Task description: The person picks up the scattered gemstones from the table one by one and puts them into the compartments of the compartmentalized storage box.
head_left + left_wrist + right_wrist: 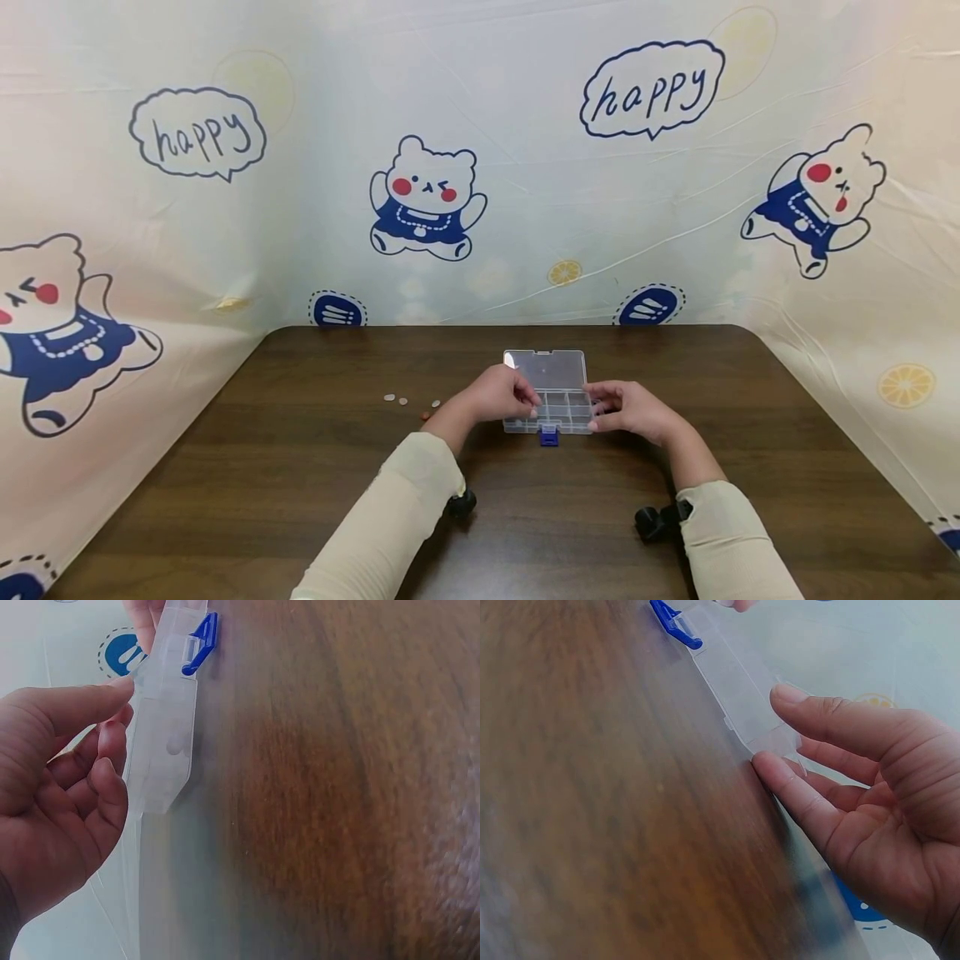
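Observation:
A clear plastic compartment box (567, 422) with a blue latch (549, 437) stands on the table, its transparent lid (551, 369) raised at the back. My left hand (501, 393) is over the box's left compartments, thumb and forefinger tips close together; I cannot tell whether something small is between them. In the left wrist view, a small rounded piece (176, 743) shows through the front wall. At the box's right end my right hand (634, 410) holds it, thumb (791, 696) on one side and fingers (778, 774) on the other.
Left of the box, partly beside my left forearm, lie small pale pieces (389, 397) and a brownish one (426, 415). The brown wooden table (540, 517) ends at a printed cloth backdrop (517, 275). Black wrist cameras (654, 523) sit under both forearms.

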